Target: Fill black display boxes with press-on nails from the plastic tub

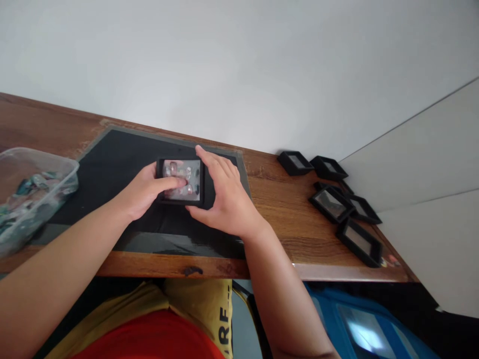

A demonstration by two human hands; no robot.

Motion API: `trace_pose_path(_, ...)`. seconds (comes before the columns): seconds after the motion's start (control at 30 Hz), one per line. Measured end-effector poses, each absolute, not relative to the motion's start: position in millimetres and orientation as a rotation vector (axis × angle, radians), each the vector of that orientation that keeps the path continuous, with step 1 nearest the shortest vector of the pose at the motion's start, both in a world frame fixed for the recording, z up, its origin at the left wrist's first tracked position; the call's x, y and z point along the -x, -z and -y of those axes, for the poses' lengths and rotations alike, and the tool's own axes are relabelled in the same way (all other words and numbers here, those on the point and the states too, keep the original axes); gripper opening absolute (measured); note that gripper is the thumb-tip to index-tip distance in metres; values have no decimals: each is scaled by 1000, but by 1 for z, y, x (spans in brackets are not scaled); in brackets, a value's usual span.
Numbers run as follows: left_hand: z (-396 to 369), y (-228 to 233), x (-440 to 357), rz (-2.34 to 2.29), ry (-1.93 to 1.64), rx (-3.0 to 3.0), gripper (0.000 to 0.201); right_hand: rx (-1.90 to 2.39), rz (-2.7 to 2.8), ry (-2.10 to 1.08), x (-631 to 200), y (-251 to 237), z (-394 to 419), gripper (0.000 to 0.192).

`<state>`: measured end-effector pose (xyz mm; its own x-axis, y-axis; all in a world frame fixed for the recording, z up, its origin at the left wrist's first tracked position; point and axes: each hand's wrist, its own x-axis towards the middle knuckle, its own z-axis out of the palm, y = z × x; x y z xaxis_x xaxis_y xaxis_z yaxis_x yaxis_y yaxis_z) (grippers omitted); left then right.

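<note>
Over the black mat [127, 154], with a clear tub [45, 202] at nine o'clock, the black box [192, 172] looks light, stiff and smooth-faced, best held by its rim, the left hand [144, 192] pinching its nine-o'clock edge, the right hand [228, 194] spread around three o'clock.

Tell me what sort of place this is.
Probably a small indoor workspace for handwork: a black mat covers part of the wooden table, a clear tub holds small items, and black boxes sit toward the right.
</note>
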<state>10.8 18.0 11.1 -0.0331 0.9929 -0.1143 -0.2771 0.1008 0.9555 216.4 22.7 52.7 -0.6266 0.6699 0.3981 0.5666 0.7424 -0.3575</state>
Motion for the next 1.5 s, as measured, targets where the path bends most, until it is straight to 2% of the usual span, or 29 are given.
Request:
trace_pose_path(0.13, -16, -9, -10, -1029, -1192, -968, 46, 977, 2388, -239, -218, -55, -23, 100)
trace_pose_path(0.9, -15, -6, -16, -1057, -1291, -921, 46, 937, 2379, -244, -218, -52, -24, 96)
trace_pose_path(1.5, -12, -6, -15, -1011, -1331, -861, 42, 867, 2339, -343, -218, -43, -34, 105)
